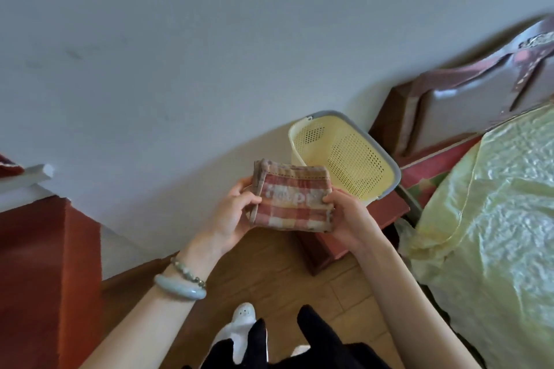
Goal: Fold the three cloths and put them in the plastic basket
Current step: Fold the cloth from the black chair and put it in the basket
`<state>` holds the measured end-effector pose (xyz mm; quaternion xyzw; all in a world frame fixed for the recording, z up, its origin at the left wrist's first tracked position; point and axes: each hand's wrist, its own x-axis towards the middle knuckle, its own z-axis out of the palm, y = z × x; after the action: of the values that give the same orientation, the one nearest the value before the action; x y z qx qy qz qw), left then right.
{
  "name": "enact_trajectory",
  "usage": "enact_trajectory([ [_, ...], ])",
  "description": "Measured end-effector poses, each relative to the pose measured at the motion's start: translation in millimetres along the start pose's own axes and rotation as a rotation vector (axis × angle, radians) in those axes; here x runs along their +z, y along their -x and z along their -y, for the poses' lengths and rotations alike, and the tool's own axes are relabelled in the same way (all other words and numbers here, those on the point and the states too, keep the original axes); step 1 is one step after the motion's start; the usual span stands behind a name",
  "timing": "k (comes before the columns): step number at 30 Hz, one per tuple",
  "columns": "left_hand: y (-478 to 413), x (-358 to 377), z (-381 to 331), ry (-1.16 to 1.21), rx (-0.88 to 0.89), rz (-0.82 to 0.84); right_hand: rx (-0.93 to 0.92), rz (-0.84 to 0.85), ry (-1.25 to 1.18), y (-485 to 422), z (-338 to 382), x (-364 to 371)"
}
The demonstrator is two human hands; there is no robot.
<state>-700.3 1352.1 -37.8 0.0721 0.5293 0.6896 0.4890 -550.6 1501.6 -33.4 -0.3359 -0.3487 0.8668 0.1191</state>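
I have both hands, left point(236, 213) and right point(347, 219), pinching the folded checked cloth point(292, 201) by its sides, midair, covering the near rim of the yellow basket point(356, 156) on the red stand point(389, 207) beside the bed point(494, 204).

Head view. A folded red-and-cream checked cloth point(292, 199) is held at centre, above the wooden floor point(284, 278). The left hand point(236, 213) grips its 9 o'clock edge, thumb on the front face; the right hand point(347, 219) pinches its 3 o'clock edge. At 1 o'clock of the cloth, a perforated yellow plastic basket point(353, 156) with a grey rim rests on a red-brown stand point(386, 210). At 3 o'clock lies a pale green bed cover point(494, 204). The left wrist bears a pale bangle point(180, 289) and a beaded bracelet point(187, 271).
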Motion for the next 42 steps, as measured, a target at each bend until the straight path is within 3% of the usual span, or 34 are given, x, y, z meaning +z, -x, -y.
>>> enact_trajectory([
  [10,-106,-1,-39,-0.138,-0.191,0.212,-0.075,-0.278,-0.191,-61,12,-4],
  [18,-205,45,-29,-0.317,-0.286,0.237,-0.080,-0.434,-0.216,-116,41,-63],
  [24,-286,82,-10,-0.577,-0.395,0.276,-0.049,-0.547,-0.197,-156,59,-110],
  [37,-418,102,67,-1.132,-0.421,0.471,0.200,-0.841,-0.257,-243,48,-184],
  [42,-456,108,102,-1.358,-0.422,0.631,0.347,-1.004,-0.114,-289,31,-216],
])
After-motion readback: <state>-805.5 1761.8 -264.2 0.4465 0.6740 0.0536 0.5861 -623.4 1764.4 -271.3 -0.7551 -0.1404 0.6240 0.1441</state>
